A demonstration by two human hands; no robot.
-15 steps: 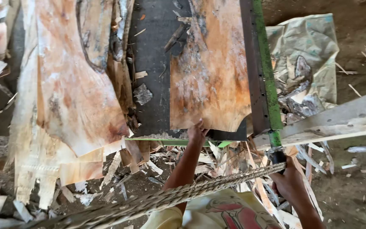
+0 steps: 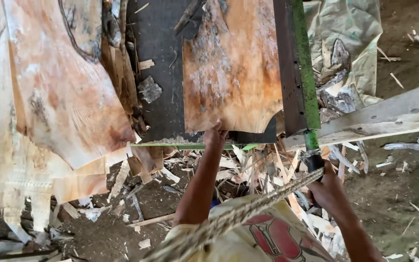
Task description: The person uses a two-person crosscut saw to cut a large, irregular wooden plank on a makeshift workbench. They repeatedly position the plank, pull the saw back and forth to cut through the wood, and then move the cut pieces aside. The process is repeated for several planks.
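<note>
Here a thin orange-brown veneer sheet [image 2: 231, 68] is seen lying on a dark desk [image 2: 158, 53], and its near edge is pinched by the fingers of the left hand [image 2: 215, 135]. The right hand [image 2: 327, 187] is clenched around the lower end of a green lever bar [image 2: 305, 73], which runs along the right edge of the desk, just beside the sheet. A twisted rope [image 2: 248, 211] is stretched across the foreground, in front of both forearms.

To the left, a larger veneer sheet [image 2: 59, 92] is draped over the desk's side, and a small bark chip [image 2: 149, 90] is left on the dark surface between the two sheets. Little open room is offered at the near edge: the ground below is crowded with wood splinters [image 2: 248, 165] and torn strips. On the right, a pale plank [image 2: 389, 116] is laid slantwise, touching the bar's lower part, and a crumpled sack [image 2: 350, 39] holding bark pieces is found behind it. Bare dirt floor [image 2: 403, 194] is seen further right.
</note>
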